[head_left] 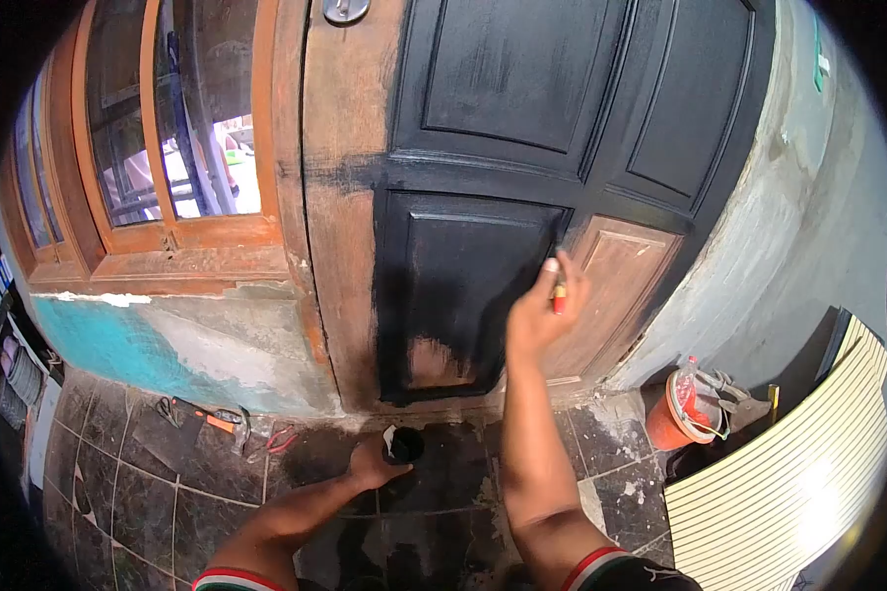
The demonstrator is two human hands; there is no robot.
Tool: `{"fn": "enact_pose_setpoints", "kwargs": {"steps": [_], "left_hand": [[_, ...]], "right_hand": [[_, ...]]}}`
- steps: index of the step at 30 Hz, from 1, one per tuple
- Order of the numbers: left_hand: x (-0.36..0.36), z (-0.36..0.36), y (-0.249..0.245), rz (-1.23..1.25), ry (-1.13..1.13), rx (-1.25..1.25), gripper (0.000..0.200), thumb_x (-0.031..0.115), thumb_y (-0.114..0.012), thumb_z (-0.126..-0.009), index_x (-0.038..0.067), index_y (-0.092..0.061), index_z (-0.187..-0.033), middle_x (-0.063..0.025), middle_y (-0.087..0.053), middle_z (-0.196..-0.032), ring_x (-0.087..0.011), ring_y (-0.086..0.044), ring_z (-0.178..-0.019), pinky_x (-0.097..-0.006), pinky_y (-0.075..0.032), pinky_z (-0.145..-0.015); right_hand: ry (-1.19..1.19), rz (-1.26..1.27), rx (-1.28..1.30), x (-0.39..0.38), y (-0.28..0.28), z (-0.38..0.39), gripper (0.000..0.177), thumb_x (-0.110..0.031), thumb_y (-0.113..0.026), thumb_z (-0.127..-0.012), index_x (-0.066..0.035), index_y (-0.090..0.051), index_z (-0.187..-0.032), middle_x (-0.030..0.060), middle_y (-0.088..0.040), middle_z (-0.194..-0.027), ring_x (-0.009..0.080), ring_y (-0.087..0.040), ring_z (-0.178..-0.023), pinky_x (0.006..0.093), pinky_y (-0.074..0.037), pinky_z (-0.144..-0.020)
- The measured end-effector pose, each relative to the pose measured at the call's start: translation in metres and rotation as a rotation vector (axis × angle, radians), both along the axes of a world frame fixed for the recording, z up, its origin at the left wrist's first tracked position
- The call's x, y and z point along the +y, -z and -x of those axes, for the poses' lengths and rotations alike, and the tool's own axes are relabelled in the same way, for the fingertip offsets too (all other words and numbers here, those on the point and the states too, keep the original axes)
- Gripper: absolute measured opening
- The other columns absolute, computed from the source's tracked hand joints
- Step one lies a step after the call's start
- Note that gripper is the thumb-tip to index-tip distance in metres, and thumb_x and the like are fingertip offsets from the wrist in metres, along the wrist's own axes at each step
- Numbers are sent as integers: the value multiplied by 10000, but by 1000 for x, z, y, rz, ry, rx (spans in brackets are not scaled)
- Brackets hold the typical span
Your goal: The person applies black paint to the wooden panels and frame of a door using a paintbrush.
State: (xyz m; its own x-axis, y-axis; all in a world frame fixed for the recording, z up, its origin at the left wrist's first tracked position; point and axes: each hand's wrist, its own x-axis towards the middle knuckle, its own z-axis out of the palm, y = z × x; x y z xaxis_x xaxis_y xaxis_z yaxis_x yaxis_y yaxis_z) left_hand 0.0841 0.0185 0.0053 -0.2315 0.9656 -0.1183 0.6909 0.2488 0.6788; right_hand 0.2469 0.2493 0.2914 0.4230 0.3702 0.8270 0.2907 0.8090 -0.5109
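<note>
The person's left hand (373,465) is low, over the dark tiled floor (148,473), its grip wrapped around the side of a small dark cup (407,448). The cup's mouth faces up and a pale patch shows at its rim; the inside looks black, and how full it is cannot be told.

Farther forward, the right hand (542,303) has its grip pinching a brush (560,298) with a red and yellow handle, the red end pointing down. The fingers hide much of the brush; its tip is at the door (493,177), beside the edge of the lower left panel, though contact cannot be made out. That panel is mostly black, with a brown patch near its bottom; the lower right panel (626,256) is brown.

On the floor to the left lie an orange-handled tool (217,421) and red-handled pliers (281,440). To the right, behind a cream striped sheet (788,463), an orange-red bucket (668,424) sits near the wall. A clear bottle (689,368) and grey cloth-like material (744,399) show at its mouth; whether they are inside or behind is unclear.
</note>
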Motion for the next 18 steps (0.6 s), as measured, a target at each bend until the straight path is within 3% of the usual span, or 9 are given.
{"fn": "enact_pose_setpoints", "kwargs": {"steps": [2, 3, 6, 9, 10, 12, 14, 15, 18], "left_hand": [[-1, 3, 29, -138, -1, 23, 1020, 549, -919, -789, 52, -499, -1575, -230, -653, -1467, -409, -617, -1379, -515, -499, -1158], [0, 3, 31, -109, 1, 23, 1036, 550, -920, -788, 51, -486, -1586, -232, -645, -1479, -410, -611, -1386, -513, -494, -1165], [7, 5, 34, -57, 5, 25, 1074, 552, -922, -784, 49, -456, -1611, -236, -628, -1501, -411, -603, -1399, -510, -488, -1174], [11, 5, 41, -51, 28, -21, 1094, 555, -923, -781, 47, -442, -1621, -241, -625, -1497, -405, -609, -1392, -509, -497, -1163], [14, 6, 37, -51, 47, -60, 1100, 557, -923, -780, 45, -437, -1625, -243, -624, -1497, -402, -613, -1388, -506, -500, -1160], [15, 6, 36, -60, 49, -69, 1105, 560, -923, -780, 45, -435, -1627, -245, -621, -1496, -397, -615, -1385, -504, -506, -1154], [13, 2, 41, -76, 13, -10, 1103, 563, -923, -779, 46, -439, -1624, -246, -620, -1495, -396, -614, -1386, -503, -511, -1147], [13, 3, 42, -65, 27, -22, 1108, 567, -923, -778, 48, -437, -1627, -244, -618, -1496, -400, -611, -1386, -505, -508, -1151], [13, 6, 49, -31, 47, -33, 1122, 579, -922, -777, 58, -427, -1639, -237, -610, -1503, -409, -599, -1393, -511, -499, -1163]], "right_hand": [[-33, 5, -125, -19, 7, 31, 204, -122, -690, -1066, 27, -755, -1189, 197, -707, -1149, 345, -689, -1058, 442, -548, -958], [-114, -183, -185, -22, 12, 48, 205, -141, -703, -1064, 11, -754, -1192, 198, -721, -1119, 352, -702, -1034, 448, -567, -929], [-512, -89, -228, -55, 16, 84, 197, -190, -713, -1071, -49, -765, -1198, 176, -754, -1124, 346, -735, -1049, 422, -580, -944], [-572, 66, -352, -56, 6, 74, 231, -259, -696, -1094, -74, -773, -1208, 166, -759, -1120, 331, -742, -1041, 414, -581, -954], [-663, 105, -193, -46, 6, 67, 279, -318, -676, -1112, -77, -785, -1201, 139, -773, -1130, 277, -744, -1058, 394, -572, -977], [-726, 334, 122, -18, 6, 39, 242, -211, -732, -1082, -7, -776, -1203, 111, -786, -1161, 188, -716, -1093, 351, -543, -1016], [-464, 247, 160, 0, 2, 13, 209, -133, -726, -1072, 18, -772, -1208, 120, -775, -1164, 218, -713, -1105, 363, -544, -1004], [-254, 138, 85, -1, -3, 4, 188, -94, -717, -1065, 26, -766, -1201, 144, -752, -1181, 254, -714, -1121, 381, -551, -993], [-82, -150, -260, -13, 2, 2, 178, -10, -721, -1008, 14, -762, -1180, 176, -720, -1173, 334, -715, -1135, 441, -569, -995]]}}
